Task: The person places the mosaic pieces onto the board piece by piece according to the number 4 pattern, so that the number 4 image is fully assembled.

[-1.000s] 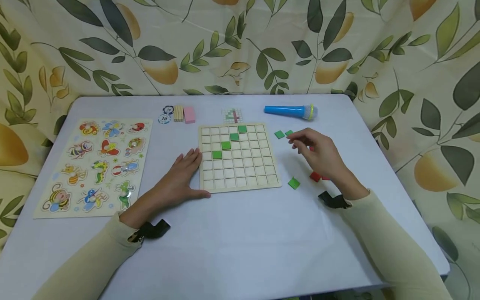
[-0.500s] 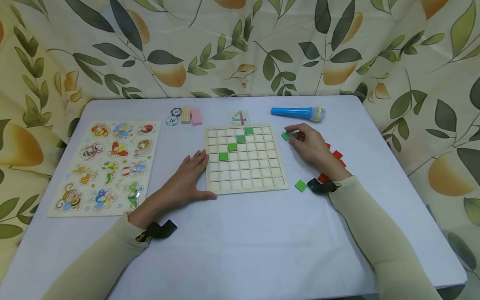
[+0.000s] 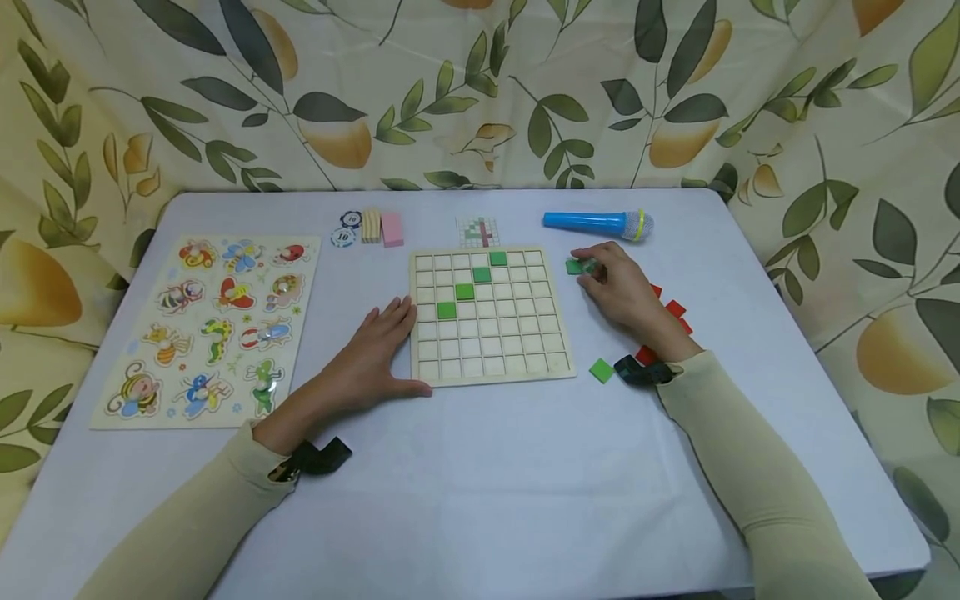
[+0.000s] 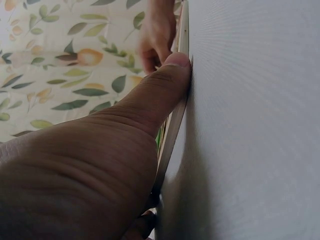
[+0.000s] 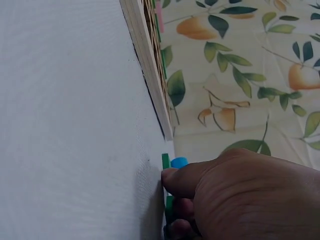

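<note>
— Right hand has slid closer to the board since a second ago. Left hand stayed put.
— From the head camera, what is the right hand doing?
— Its thumb and finger pinch a green tile. I can't tell if that tile is off the table. Next to it, on the board's side, lies a second tile, green too.
— And the left hand?
— Its fingers are straight, not grabbing. They touch the board's left edge, and the thumb is at the near corner.
— What sits on the board?
— Four green squares in a slanty line. Over on the right are some red tiles and one lone tile, which is green. A blue microphone lies behind the right hand.
— What does the left wrist camera see?
— The left thumb, big and close, against the board's side. Most other fingers are hidden.
— And the right wrist camera?
— Bent fingers by the pinched tile. The second tile pokes out past the thumb, nearer the board.
</note>
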The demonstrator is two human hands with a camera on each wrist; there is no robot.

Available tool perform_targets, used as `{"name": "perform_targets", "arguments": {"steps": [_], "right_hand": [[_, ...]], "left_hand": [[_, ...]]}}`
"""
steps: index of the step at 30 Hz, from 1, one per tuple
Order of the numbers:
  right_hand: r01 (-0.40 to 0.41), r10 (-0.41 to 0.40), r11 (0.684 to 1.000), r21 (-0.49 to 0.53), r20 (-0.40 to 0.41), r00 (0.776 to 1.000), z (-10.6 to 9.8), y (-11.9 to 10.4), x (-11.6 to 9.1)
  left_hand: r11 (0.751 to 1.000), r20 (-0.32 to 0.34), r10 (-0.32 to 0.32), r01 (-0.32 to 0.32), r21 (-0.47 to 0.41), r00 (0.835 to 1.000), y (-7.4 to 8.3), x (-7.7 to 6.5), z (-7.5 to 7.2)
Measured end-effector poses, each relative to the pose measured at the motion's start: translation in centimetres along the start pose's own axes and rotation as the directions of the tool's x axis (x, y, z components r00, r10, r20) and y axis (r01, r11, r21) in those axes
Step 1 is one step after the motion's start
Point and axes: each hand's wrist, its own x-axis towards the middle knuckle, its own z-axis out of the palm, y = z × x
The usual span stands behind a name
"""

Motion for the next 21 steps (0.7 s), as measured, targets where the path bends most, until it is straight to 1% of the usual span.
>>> {"name": "perform_targets", "arguments": {"steps": [6, 17, 21], "right_hand": [[-0.021, 0.021, 1.0, -0.019, 0.018, 1.0, 0.0, -0.3, 0.1], [-0.028, 0.03, 0.998, -0.053, 0.042, 0.999, 0.0, -1.0, 0.1], [-0.041, 0.045, 0.996, -0.075, 0.057, 0.997, -0.4, -1.9, -0.4]], "left_hand": [[1.0, 0.006, -0.014, 0.014, 0.0, 1.0, -0.1, -0.1, 0.2], [1.0, -0.003, -0.003, 0.003, 0.0, 1.0, 0.0, -0.2, 0.0], [1.0, -0.007, 0.01, -0.01, 0.002, 1.0, 0.0, -0.1, 0.0]]}}
